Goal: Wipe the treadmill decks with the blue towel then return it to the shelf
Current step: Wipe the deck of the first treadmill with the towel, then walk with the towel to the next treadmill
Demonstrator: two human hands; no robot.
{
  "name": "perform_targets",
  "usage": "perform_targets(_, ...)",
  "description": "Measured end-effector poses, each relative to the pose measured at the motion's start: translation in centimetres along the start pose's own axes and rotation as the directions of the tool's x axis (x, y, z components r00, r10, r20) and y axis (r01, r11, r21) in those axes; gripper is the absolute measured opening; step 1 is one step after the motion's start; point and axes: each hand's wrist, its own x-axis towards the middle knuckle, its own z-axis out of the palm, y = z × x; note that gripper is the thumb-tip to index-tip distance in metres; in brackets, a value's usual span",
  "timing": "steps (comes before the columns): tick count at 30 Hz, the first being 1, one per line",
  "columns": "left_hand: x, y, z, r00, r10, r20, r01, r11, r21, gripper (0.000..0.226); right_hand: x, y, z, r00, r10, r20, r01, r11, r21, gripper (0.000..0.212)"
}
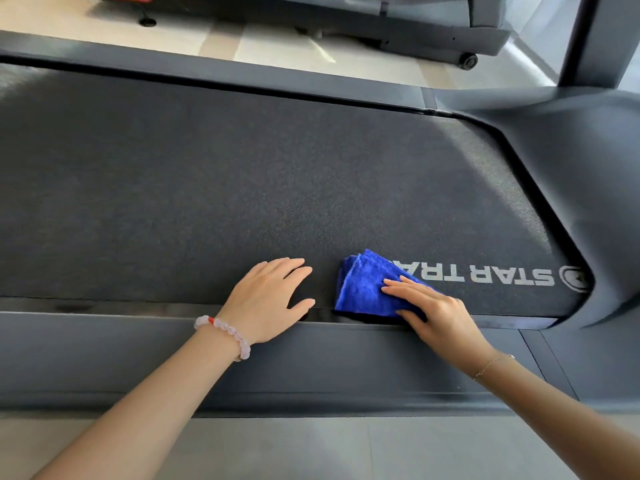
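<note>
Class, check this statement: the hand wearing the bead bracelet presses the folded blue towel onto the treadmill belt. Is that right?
Not quite. The head view shows the right hand pressing the folded blue towel onto the treadmill belt. The left hand, which wears the bead bracelet, rests flat on the belt beside the towel, apart from it.

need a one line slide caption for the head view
Head view: right hand presses a folded blue towel onto the treadmill belt; left hand rests flat beside it.
</note>
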Motion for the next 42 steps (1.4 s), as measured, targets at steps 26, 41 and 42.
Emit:
perform_targets(26, -6.9, -5.1, -7.9, 0.894, -0.149, -0.423, 0.204, 0.975, 0.087, 0.035, 8.0, -11.0, -2.4, 0.957, 0.265, 0.115, -0.289, 0.860, 0.420, 0.031)
perform_targets(41, -17.0, -10.4, -8.0, 0.760, -0.361, -0.541, 0.463, 0.884, 0.061, 0.041, 12.1, -20.8, 2.1, 0.962, 0.097, 0.257, -0.252, 0.679, 0.689, 0.029)
perform_targets(42, -17.8, -10.5, -7.9, 0.746, -0.379, -0.547, 0.484, 0.873, 0.055, 0.041, 12.2, -21.5, 2.4, 0.962, 0.078, 0.262, -0.243, 0.683, 0.688, 0.028)
